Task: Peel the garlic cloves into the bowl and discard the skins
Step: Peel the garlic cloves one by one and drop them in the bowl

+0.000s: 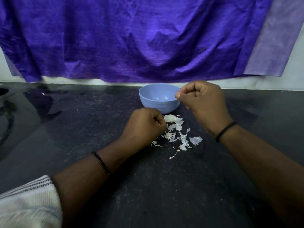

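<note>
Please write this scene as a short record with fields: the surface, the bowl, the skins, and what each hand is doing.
surface: dark countertop, purple cloth hanging behind
bowl: blue bowl, upright, visible inside looks empty
skins: garlic skins scattered on the countertop in front of the bowl
left hand: left hand curled at the edge of the skins; contents hidden
right hand: right hand beside the bowl's rim, fingertips pinched; what they hold cannot be told

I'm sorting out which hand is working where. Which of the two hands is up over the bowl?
The right hand, raised over the blue bowl's right rim. The left hand sits lower, among the garlic skins on the counter.
</note>
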